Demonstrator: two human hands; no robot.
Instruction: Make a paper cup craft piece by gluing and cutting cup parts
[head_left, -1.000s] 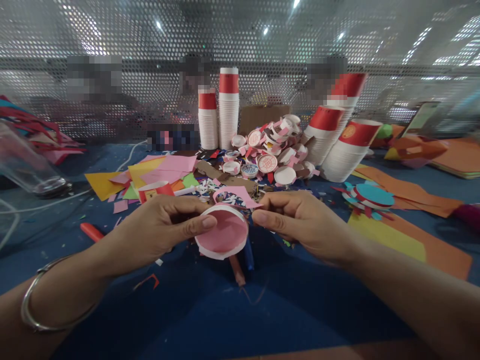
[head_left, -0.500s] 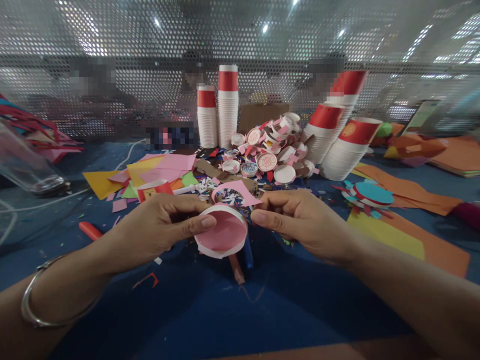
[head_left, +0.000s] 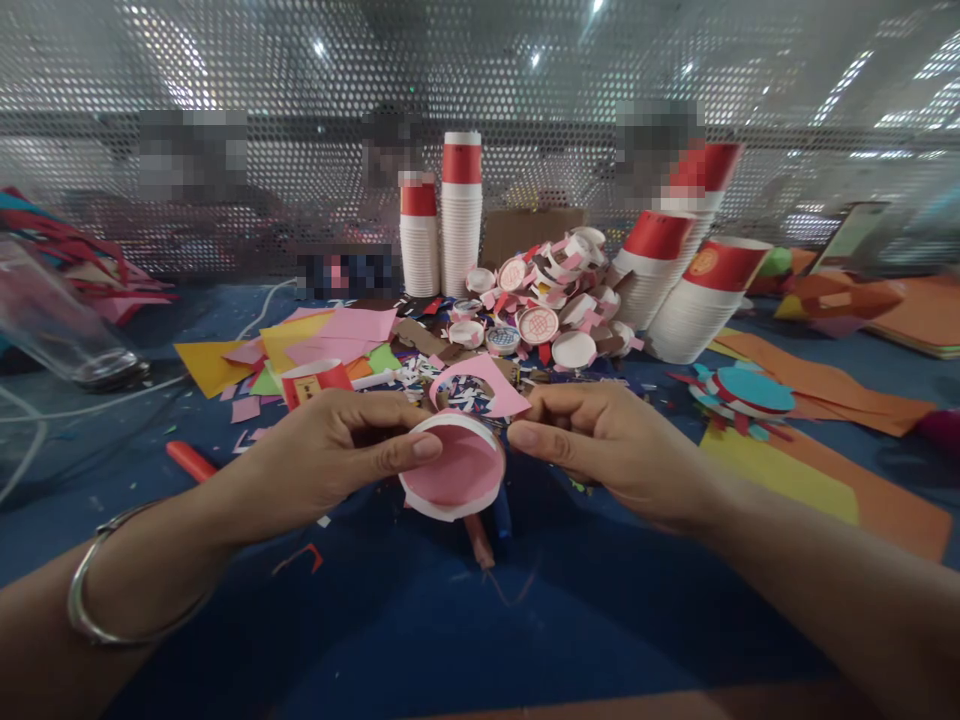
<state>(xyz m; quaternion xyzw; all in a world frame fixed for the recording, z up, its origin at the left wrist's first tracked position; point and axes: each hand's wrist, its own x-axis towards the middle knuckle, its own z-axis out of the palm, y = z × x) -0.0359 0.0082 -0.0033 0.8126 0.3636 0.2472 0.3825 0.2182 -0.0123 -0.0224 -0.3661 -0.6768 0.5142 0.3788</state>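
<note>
**The left hand (head_left: pixel 322 450) and the pink-lined cup piece (head_left: pixel 454 465) have edged toward the right hand (head_left: pixel 615 450)**

Compared with half a second ago, the gap between the cup piece and the right thumb is narrower; the whole view has also shifted slightly.

The left hand grips the cup piece by its white rim, thumb over the front edge and fingers behind. The piece is in the middle, its pink inside facing the wearer, above the blue surface (head_left: pixel 450 640). The right hand's thumb and fingertips are drawn close together just beside the piece; whether they touch it or pinch anything, I cannot tell.

A pink paper with a round cut-out (head_left: pixel 504 392) lies just behind, its corner by the right fingertips. A brownish marker (head_left: pixel 480 545) and a blue marker (head_left: pixel 502 515) show below the cup piece. Farther back sits a heap of small cup pieces (head_left: pixel 562 290), with stacks of paper cups (head_left: pixel 461 235) on both sides. A red-and-white cup (head_left: pixel 315 380) stands behind the left hand.
</note>
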